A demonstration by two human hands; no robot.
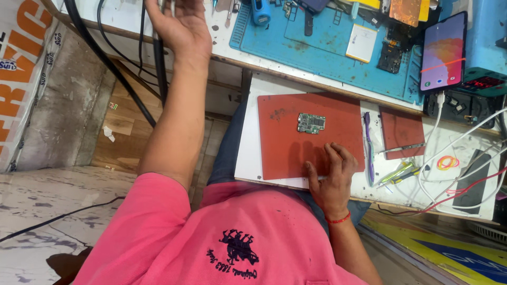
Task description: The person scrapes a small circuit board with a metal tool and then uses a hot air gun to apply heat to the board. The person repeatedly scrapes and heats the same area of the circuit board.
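Note:
My right hand (331, 177) lies flat with its fingers spread on the near edge of a red mat (282, 150) and holds nothing. A small green circuit board (311, 123) rests on that mat, a little beyond the fingertips. My left hand (180, 26) is raised at the top left, over the bench edge, palm towards me. Its fingertips run out of the picture next to a thin metal rod (161, 5) and a black cable (159, 63). Whether it grips either one is hidden.
A purple toothbrush (368, 148), tweezers (402, 149), a smaller red mat (402, 132), screwdrivers (401, 171) and rubber bands (448, 162) lie right of the mat. Farther back sit a blue work mat (317, 50), a lit phone (442, 53) and white cables (459, 142).

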